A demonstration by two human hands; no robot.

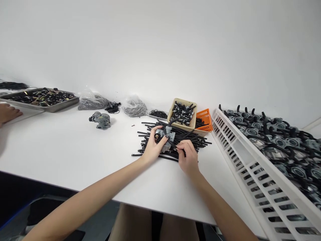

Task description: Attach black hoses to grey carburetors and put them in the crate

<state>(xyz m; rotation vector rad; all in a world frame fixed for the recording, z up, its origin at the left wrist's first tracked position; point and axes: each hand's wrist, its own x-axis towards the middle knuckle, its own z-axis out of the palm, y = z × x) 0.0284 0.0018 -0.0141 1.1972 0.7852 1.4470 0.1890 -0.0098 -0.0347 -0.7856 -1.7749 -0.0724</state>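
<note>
My left hand (153,144) is wrapped round a grey metal carburetor (166,146), its thumb across the top. A black rubber cap or elbow rises from the carburetor's upper end. At its right side, my right hand (187,154) pinches a black rubber hose (173,145); the hose's far end is hidden by the fingers. Under both hands lies a pile of black hoses (193,140) on the white table (120,154). A second carburetor (100,120) rests apart, to the left.
Behind the hoses are a cream bin (194,122) of black-and-metal fittings and an orange basket (208,119). A white crate (245,159) full of carburetors stands right. Plastic bags (135,106) and a metal tray (56,106) line the back. Another person's hand (8,113) is far left.
</note>
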